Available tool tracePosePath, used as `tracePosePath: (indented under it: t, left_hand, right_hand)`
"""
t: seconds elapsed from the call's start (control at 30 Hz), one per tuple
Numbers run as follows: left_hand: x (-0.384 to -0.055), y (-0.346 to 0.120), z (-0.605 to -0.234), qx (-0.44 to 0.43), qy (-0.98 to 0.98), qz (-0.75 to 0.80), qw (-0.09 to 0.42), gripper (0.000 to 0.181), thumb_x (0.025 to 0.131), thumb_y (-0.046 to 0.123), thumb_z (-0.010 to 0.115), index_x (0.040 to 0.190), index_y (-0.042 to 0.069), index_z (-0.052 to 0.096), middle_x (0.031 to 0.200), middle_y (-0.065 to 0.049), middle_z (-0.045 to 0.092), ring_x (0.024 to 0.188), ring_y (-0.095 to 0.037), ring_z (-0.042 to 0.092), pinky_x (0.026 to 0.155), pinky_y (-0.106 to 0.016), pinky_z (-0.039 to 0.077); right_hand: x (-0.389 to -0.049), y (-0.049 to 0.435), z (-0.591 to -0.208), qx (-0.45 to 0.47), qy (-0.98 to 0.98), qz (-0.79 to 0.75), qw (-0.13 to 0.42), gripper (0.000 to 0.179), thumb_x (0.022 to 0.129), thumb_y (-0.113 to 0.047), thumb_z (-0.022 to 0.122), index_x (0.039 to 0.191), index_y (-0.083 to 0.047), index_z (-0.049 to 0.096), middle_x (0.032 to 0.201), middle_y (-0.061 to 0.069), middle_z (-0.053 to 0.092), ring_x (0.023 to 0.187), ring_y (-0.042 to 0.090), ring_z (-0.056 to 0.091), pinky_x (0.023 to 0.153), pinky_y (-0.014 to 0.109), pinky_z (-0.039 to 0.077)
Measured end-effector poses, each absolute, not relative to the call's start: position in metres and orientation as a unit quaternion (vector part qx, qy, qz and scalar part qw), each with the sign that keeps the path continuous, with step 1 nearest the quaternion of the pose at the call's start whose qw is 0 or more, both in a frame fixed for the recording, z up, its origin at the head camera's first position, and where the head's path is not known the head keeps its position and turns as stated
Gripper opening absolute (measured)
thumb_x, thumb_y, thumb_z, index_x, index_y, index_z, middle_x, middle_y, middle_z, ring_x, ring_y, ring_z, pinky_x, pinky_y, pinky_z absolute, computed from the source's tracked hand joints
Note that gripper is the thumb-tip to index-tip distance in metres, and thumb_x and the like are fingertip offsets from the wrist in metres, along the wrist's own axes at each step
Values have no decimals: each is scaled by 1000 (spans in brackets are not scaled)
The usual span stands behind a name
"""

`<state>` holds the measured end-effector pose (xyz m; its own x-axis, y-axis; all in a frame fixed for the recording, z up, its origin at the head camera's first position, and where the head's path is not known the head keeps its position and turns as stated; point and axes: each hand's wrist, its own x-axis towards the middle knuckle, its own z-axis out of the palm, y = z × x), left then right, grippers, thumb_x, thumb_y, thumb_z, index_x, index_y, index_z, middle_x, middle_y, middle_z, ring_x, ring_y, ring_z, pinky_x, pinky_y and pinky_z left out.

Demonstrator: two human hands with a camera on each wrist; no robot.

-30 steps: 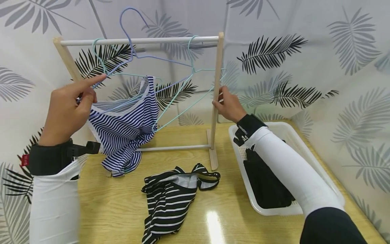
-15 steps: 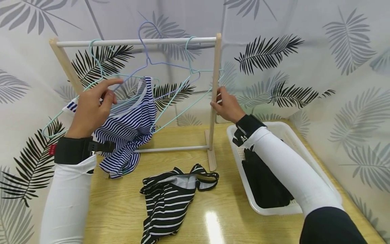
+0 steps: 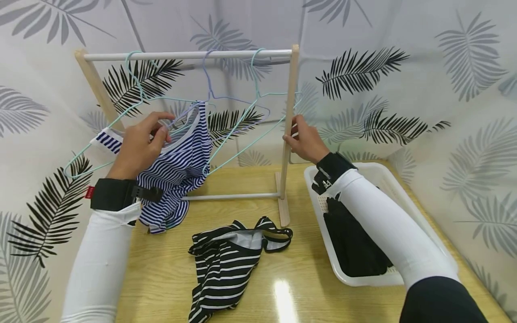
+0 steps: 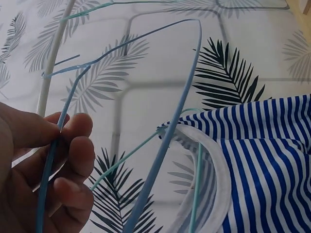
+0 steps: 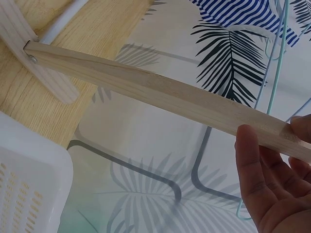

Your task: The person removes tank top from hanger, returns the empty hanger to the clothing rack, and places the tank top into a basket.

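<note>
My left hand (image 3: pixel 141 141) pinches a blue wire clothes hanger (image 4: pixel 160 155) between thumb and fingers along one shoulder. The hanger's hook loops over the white top rail (image 3: pixel 173 55) of a small garment rack, between two mint-green hangers. Nothing hangs on the blue one. Just behind my left hand, a blue-and-white striped top (image 3: pixel 177 166) hangs from the left green hanger (image 3: pixel 130 67). The right green hanger (image 3: pixel 252 67) is bare. With thumb and fingers, my right hand (image 3: pixel 304 140) grips the rack's right wooden post (image 5: pixel 146 90).
A black-and-white striped garment (image 3: pixel 228 269) lies on the wooden table (image 3: pixel 153 287) in front of the rack. At right stands a white plastic basket (image 3: pixel 357 281) with black clothing (image 3: pixel 351 242) inside, partly under my right forearm. A leaf-patterned curtain (image 3: pixel 363 27) closes off the back.
My left hand has moved right and slightly down with the blue hanger, and its hook has come down from above the rail onto it. My right hand stays on the post.
</note>
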<state>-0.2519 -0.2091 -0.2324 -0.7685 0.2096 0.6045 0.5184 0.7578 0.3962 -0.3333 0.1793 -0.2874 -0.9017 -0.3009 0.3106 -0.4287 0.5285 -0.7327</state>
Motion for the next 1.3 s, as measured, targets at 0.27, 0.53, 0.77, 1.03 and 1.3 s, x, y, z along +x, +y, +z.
tracePosePath:
  t: [0.27,0.53,0.77,1.03,1.3]
  left_hand:
    - [-255,-211,-236,-188,-904,-282,259,30,100,12,45,127,11,57,86,-12,67,76,-21,59,69,-24,42]
    - [-249,-218,-237,-161,-914,-274,253,33,99,14,49,131,14,56,97,-14,69,83,-27,65,70,-16,41]
    - [-251,-213,-239,-177,-913,-279,240,34,99,11,50,133,12,55,103,-18,68,89,-33,66,74,-37,51]
    - [-253,-209,-236,-178,-913,-283,234,34,98,12,52,132,8,55,111,-21,64,102,-37,60,88,-53,48]
    - [-236,-207,-224,-214,-902,-247,281,37,94,10,58,131,6,57,128,-18,57,118,-36,50,97,-54,38]
  right_hand:
    - [-332,179,-286,213,-870,439,75,31,97,-8,56,122,-1,40,107,20,59,97,33,65,71,38,56]
    - [-334,171,-284,216,-875,428,72,30,97,-10,57,120,-1,40,108,20,60,97,31,65,71,37,56]
    - [-333,178,-286,210,-874,433,70,28,97,-10,56,119,-2,40,107,20,61,96,31,66,71,37,56]
    - [-333,184,-289,213,-872,433,76,30,97,-10,57,120,-2,40,107,20,61,96,31,66,71,37,56]
    - [-333,182,-287,208,-876,430,70,31,98,-11,56,122,-3,39,109,19,60,99,30,65,72,38,56]
